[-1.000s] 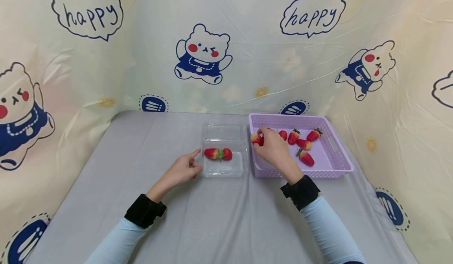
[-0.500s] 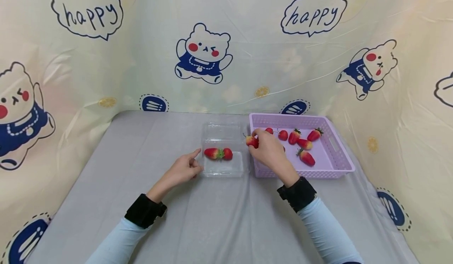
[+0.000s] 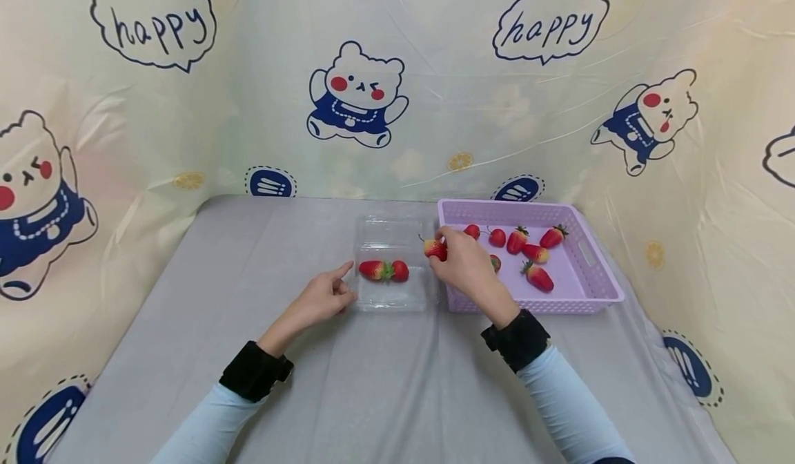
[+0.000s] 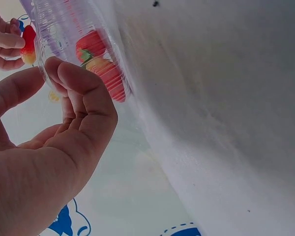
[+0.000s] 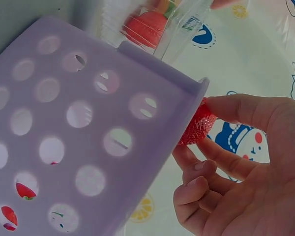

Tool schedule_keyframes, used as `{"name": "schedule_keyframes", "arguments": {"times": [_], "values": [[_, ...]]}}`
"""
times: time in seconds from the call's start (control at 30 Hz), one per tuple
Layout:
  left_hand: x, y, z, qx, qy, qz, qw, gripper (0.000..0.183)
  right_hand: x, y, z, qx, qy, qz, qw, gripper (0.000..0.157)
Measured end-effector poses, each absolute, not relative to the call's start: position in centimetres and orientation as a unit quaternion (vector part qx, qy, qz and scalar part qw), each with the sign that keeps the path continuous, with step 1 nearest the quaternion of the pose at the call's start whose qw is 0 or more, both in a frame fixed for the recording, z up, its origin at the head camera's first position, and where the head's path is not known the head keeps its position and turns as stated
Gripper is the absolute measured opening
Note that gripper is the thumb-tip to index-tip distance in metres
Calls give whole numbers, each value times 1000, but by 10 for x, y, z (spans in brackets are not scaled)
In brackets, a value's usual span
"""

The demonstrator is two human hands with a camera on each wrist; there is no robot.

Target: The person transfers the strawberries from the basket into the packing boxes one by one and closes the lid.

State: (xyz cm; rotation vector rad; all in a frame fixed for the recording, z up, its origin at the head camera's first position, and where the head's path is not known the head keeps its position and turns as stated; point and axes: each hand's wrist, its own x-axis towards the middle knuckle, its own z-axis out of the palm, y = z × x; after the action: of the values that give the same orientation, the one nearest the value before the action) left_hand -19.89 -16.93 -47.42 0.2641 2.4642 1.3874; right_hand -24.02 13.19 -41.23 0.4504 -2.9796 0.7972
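Observation:
In the head view, my right hand pinches a strawberry between thumb and fingers, over the gap between the purple basket and the clear box. Its red side shows beyond the basket wall in the right wrist view. My left hand is at the left edge of the open clear plastic box, its thumb and finger pinching the rim in the left wrist view. Two strawberries lie inside the box, a longer one at left and a rounder one beside it, green tops together.
Right of the box stands a purple basket with perforated walls, holding several strawberries. The box's lid lies folded back, away from me. A grey cloth covers the table, and a printed curtain hangs behind.
My right hand has carried the strawberry left, out over the basket's left wall towards the box. My left hand has stayed at the box's edge.

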Motion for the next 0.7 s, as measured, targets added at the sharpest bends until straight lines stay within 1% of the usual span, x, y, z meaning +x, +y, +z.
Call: {"name": "schedule_keyframes", "arguments": {"times": [0.27, 0.53, 0.7], "values": [[-199, -169, -475, 93, 859, 481, 149, 75, -239, 128, -415, 155, -956, 250, 10, 44], [-198, -169, -476, 97, 857, 484, 149, 75, -237, 123, -420, 165, -955, 248, 11, 39], [-199, -170, -475, 96, 857, 484, 147, 74, -238, 120, -421, 172, -956, 238, 11, 39]]}}
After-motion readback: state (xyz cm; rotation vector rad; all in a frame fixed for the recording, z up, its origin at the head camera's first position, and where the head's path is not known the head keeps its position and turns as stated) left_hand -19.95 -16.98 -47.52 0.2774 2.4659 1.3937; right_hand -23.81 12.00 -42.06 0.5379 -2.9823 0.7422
